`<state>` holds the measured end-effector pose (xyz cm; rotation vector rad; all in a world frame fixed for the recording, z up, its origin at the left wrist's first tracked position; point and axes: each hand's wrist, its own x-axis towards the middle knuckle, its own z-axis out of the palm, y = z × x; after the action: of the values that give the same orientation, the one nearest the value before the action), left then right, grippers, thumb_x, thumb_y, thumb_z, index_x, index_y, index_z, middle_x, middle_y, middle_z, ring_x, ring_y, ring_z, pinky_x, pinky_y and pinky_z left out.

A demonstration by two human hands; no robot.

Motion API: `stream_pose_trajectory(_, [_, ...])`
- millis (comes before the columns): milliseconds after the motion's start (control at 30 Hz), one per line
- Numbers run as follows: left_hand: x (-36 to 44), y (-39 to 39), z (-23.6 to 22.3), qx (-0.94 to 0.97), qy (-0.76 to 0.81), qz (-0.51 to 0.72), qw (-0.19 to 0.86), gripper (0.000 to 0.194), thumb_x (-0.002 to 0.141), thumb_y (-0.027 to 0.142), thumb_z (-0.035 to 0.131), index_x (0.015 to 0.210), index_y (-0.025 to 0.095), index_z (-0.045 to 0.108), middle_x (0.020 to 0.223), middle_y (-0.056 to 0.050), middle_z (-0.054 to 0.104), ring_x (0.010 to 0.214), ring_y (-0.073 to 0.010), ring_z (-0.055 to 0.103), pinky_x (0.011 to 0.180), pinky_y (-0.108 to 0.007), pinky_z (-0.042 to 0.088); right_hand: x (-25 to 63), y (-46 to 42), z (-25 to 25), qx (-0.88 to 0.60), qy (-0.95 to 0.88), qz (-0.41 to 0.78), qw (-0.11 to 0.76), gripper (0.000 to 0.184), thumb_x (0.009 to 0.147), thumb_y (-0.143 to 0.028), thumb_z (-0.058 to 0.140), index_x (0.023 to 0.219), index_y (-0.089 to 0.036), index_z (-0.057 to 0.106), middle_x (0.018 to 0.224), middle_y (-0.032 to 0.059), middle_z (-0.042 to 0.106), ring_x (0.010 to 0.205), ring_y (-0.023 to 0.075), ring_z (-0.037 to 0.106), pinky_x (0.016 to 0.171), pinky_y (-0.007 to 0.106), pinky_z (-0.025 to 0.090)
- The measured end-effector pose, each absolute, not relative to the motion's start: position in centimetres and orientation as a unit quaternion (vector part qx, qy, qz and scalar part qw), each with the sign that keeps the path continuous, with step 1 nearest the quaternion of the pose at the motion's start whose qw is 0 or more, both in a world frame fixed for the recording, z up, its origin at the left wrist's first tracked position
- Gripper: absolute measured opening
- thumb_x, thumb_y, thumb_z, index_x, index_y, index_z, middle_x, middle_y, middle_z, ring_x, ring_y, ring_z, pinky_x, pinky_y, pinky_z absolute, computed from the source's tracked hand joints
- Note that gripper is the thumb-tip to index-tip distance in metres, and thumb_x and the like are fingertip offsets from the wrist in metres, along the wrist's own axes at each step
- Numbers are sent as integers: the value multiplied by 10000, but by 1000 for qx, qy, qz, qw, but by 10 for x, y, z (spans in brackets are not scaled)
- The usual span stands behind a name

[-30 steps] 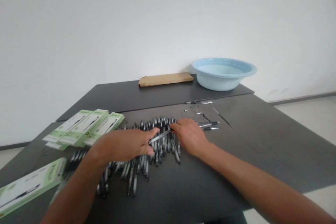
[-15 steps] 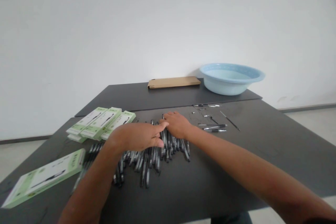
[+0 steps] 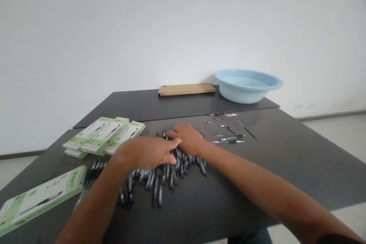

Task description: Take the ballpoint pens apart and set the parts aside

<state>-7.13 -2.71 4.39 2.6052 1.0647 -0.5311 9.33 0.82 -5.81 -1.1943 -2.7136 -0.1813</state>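
A heap of black-and-clear pens (image 3: 156, 187) lies on the dark table, with many of them side by side, pointing toward me. Over its left part reaches my left hand (image 3: 150, 153), thumb and forefinger apart, with no pen visible between them; its other fingers are partly hidden. My right hand (image 3: 187, 138) rests palm down on the far side of the heap, fingers stretched out over the pens. The left forefinger's tip meets or overlaps the right hand in view; I cannot tell whether they touch. More pens (image 3: 94, 173) lie beneath my left forearm.
Several green-and-white pen boxes (image 3: 104, 134) are stacked at the left, and another box (image 3: 42, 200) lies nearer. Loose pens and pen parts (image 3: 231, 137) are scattered to the right. At the back are a flat brown cardboard piece (image 3: 187, 89) and a light blue basin (image 3: 243, 93).
The view has shifted slightly. My right hand has slid a little leftward and nearer over the pens, and its fingers look more spread. My left hand has hardly moved.
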Motion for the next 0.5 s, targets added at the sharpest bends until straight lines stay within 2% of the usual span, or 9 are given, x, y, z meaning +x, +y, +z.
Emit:
stream_pose_trajectory(267, [-65,-22,37,885,390,-208,150,631,905,420,387,1449,123,272,1273,-146,582,1115,-281,560,878,-346,437,150,-11,-52,-504,-856,-29,113,287,940,-262,366,1160,-216,544,973,76,604,965,210,516,818,317,353])
stream_pose_trajectory(433, [-59,-19,30,879,394,-225,145,628,903,422,385,1447,127,277,1278,-159,574,1124,-292,553,877,-367,444,232,22,-61,-673,-729,-36,116,303,940,-298,351,1182,-270,531,1126,42,599,968,180,562,790,266,377])
stream_pose_trajectory(500, [-56,-18,26,877,393,-234,143,627,901,404,388,1444,112,278,1243,-170,598,1101,-295,567,869,-375,451,267,38,-67,-719,-685,-38,111,316,938,-270,332,1152,-209,557,1114,86,612,979,205,569,790,283,383])
